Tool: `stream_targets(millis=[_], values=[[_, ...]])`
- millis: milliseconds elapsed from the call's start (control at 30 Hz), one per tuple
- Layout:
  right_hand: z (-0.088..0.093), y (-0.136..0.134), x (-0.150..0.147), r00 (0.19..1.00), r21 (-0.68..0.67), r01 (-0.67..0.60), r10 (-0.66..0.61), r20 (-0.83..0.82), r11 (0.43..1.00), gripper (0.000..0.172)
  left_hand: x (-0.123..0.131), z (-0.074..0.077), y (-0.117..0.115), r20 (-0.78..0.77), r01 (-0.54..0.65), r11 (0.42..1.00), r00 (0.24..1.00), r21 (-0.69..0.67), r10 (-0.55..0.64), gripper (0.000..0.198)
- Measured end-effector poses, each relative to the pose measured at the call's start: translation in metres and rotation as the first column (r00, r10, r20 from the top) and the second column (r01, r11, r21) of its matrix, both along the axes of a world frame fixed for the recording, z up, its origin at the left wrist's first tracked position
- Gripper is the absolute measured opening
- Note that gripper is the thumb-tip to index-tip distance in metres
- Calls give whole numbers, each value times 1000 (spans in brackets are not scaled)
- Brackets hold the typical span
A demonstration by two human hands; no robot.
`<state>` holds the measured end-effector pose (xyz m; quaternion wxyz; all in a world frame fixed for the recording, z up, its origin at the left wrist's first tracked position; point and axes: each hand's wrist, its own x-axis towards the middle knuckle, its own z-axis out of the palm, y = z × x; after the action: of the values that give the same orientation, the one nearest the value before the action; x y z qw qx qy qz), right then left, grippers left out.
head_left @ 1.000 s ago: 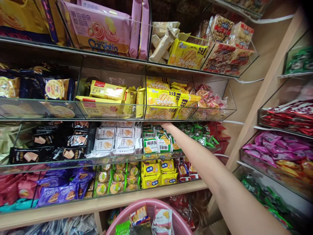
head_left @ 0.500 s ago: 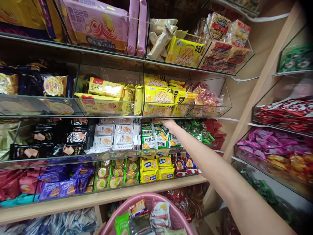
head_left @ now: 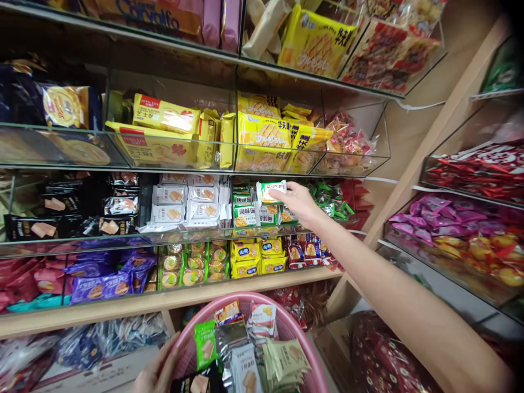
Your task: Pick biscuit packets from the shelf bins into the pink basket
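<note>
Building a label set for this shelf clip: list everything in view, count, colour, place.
green-and-white foil snack packet: one, green and white, held before third-shelf bin
round pink plastic basket: one, pink, bottom centre
mixed snack packets: several, green, silver, white, beige, inside basket
flat yellow biscuit packs: several, yellow, second shelf centre
small white cracker packets: many, white, third shelf centre
black wafer packets: many, black, third shelf left
purple packets: several, purple, fourth shelf left
pink-purple wrapped sweets: many, pink-purple, right-hand shelf
left hand: one, against basket's left side
right hand: one, gripping green-and-white packet

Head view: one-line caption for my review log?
Right hand holds a green-and-white snack packet at the clear bin; left hand touches the pink basket.
</note>
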<state>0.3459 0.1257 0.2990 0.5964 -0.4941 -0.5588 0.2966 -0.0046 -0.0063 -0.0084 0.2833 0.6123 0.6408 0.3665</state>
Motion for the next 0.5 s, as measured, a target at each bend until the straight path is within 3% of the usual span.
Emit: stream_targets(millis=[133, 200, 267, 367, 500], values=[[-10, -70, 14, 999, 54, -9, 11, -39, 998, 42, 3, 9, -2, -5, 2, 1000, 1000, -25, -3, 55], [-28, -112, 21, 1000, -20, -1, 1, -19, 1000, 43, 3, 12, -2, -23, -2, 1000, 1000, -31, 1, 56], [-56, -152, 26, 1000, -205, -4, 4, -2, 979, 47, 4, 16, -1, -45, -6, 999, 999, -32, 5, 57], [-112, -198, 25, 999, -448, -39, 19, -48, 893, 45, 7, 18, -1, -60, -3, 999, 998, -46, 1, 59], [-184, -232, 13, 990, -555, -93, 19, -138, 827, 45, 10, 19, -2, -53, 3, 998, 999, -65, -6, 59]])
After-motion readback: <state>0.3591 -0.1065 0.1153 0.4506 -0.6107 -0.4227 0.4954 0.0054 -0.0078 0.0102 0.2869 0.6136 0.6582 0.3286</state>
